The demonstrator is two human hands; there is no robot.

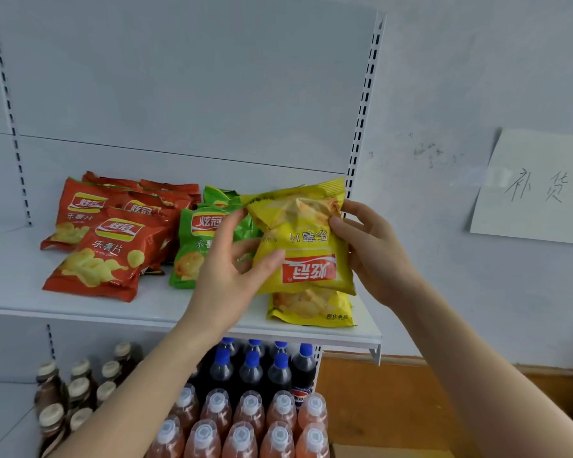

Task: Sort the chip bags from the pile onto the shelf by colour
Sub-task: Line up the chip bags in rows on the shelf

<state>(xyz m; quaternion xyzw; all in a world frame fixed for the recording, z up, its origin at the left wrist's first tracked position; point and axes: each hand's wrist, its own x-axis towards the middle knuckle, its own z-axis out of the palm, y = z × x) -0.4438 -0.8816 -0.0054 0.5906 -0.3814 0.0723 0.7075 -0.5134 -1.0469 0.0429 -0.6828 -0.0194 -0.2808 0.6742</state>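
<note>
1. Yellow chip bag: you hold it in both hands at the right end of the shelf, raised just above the shelf board. It is turned upside down, so its red logo and lettering read inverted.
2. Left hand: it grips the bag's left edge. The thumb lies across the front near the logo, and the fingers curl up to the bag's upper left corner.
3. Right hand: it grips the bag's right edge, with the thumb pressed on the front and the other fingers curled round behind.
4. Second yellow bag: it lies flat at the near right of the shelf, partly covered by the held bag.
5. Green bags: a small group in the middle of the shelf, just left of the yellow ones and partly hidden behind your left hand.
6. Red bags: an overlapping heap on the left of the shelf, beside the green group.
7. Cola bottles: dark with blue caps, standing in rows on the level below.
8. Orange drink bottles: clear-capped, in rows nearer to you than the cola.
9. Brown bottles: cream-capped, to the left of the cola.
10. Paper sign: handwritten, fixed to the wall at the right.
</note>
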